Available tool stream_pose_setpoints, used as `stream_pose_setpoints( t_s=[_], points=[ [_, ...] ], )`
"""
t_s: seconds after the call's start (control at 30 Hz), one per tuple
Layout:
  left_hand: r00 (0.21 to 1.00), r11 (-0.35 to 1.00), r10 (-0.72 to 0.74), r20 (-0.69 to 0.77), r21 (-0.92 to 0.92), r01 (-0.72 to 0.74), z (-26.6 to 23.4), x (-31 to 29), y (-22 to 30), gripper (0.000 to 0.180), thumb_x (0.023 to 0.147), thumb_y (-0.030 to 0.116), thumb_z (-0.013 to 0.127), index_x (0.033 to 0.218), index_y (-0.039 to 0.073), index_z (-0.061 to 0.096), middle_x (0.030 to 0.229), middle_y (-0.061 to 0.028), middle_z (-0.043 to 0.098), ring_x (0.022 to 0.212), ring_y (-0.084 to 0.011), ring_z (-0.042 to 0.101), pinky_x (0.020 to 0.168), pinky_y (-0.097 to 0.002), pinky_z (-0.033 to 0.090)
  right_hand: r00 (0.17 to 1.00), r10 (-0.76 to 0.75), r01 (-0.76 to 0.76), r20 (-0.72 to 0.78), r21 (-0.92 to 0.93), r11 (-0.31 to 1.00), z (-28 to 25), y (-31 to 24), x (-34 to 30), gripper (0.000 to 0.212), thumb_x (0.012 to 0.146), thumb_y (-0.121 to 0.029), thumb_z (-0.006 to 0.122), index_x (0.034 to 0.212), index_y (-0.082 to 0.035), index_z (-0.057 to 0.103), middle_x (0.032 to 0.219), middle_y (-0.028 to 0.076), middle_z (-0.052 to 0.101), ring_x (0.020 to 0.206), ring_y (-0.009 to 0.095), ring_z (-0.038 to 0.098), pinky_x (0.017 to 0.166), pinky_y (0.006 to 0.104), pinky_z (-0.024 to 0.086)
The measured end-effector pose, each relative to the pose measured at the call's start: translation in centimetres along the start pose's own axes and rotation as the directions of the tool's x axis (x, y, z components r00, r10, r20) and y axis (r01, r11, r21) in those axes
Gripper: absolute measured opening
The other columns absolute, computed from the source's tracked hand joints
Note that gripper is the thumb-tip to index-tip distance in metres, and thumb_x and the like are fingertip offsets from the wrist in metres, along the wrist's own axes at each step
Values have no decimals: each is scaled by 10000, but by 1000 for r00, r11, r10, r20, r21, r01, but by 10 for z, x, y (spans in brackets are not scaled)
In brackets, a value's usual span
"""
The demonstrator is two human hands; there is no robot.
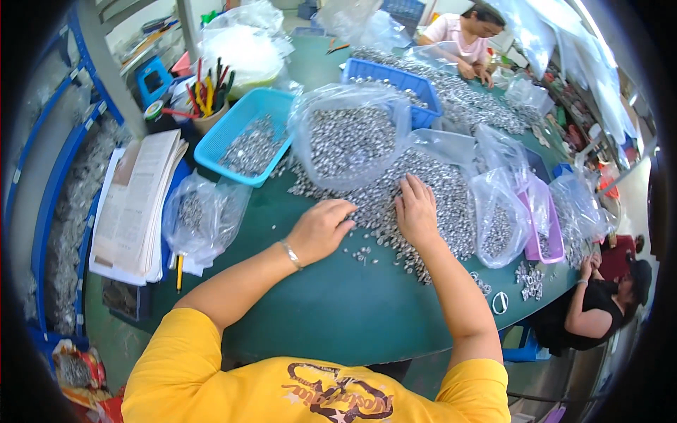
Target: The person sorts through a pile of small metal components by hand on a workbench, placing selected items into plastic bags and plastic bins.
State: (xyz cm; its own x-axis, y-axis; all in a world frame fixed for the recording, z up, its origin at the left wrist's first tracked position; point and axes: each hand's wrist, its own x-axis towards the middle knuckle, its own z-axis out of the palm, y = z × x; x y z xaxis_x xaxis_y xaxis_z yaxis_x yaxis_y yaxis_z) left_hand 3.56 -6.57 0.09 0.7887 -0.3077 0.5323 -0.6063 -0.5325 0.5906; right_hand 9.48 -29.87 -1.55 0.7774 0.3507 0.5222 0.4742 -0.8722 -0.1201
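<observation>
A wide pile of small shiny silver metal pieces (441,215) lies spread on the green table (303,303). My left hand (322,227), with a bracelet at its wrist, is at the pile's near left edge; its fingers bend slightly and the thumb stands apart from them. Over the middle of the heap, my right hand (417,211) rests with fingers stretched out, touching the pieces. Nothing held shows in either hand. Just beyond them sits an open clear plastic bag (302,134) full of the same pieces. A few loose pieces (362,255) lie between my forearms.
Left of the bag is a turquoise basket (204,149); behind it, a blue tray (431,99). Bagged pieces (497,229) and a purple tray (556,243) stand at right. Papers (134,204) and a small bag (201,218) lie left. Co-workers sit (462,35) across and right (592,317).
</observation>
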Motion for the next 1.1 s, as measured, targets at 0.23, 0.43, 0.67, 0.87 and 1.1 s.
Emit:
stream_pose_setpoints(
  t_s=[0.23, 0.43, 0.67, 0.87, 1.1],
  points=[
    [993, 805, 78, -86, 594, -11, 10, 54, -18, 944, 597, 145, 775, 1381, 62, 257, 1308, -146, 371, 1271, -333, 314, 1011, -579, 183, 967, 253, -249, 30, -86, 965, -4, 72, -6, 469, 838, -296, 572, 1223, -43, 485, 1319, 186, 426, 1206, 353, 408, 1004, 469, 311],
    [977, 756, 162, 141, 619, -214, -1, 72, -55, 174, 632, 95, 671, 777, 83, 577, 770, -53, 520, 810, -247, 523, 760, -388, 366, 883, 441, -430, 159, -99, 897, 12, 72, -21, 656, 858, -394, 530, 1401, -131, 273, 1450, 182, 236, 1278, 385, 303, 1031, 477, 271],
    [945, 792, 314, 89, 525, -312, -47, 117, -52, 56, 717, 35, 510, 724, 86, 532, 676, -95, 549, 654, -312, 569, 576, -415, 443, 914, 405, -404, -15, 32, 914, 10, 59, -14, 553, 847, -321, 563, 1326, -105, 392, 1393, 182, 334, 1252, 377, 334, 1030, 497, 240],
    [929, 638, 371, 18, 722, -268, -112, 192, -45, 148, 750, 39, 500, 851, 106, 586, 717, -139, 593, 663, -335, 597, 552, -418, 472, 942, 333, -325, -43, 136, 936, 0, 34, 10, 419, 838, -264, 579, 1193, -52, 508, 1326, 171, 415, 1231, 345, 372, 1026, 489, 244],
    [819, 531, 566, -93, 801, -277, -54, 190, -9, 342, 718, 11, 530, 1042, 108, 580, 1139, -123, 547, 1075, -294, 521, 865, -482, 389, 949, 291, -290, -121, 25, 957, 1, 81, -16, 388, 834, -230, 574, 1162, -33, 508, 1287, 147, 457, 1208, 311, 407, 1009, 471, 275]
  ],
)
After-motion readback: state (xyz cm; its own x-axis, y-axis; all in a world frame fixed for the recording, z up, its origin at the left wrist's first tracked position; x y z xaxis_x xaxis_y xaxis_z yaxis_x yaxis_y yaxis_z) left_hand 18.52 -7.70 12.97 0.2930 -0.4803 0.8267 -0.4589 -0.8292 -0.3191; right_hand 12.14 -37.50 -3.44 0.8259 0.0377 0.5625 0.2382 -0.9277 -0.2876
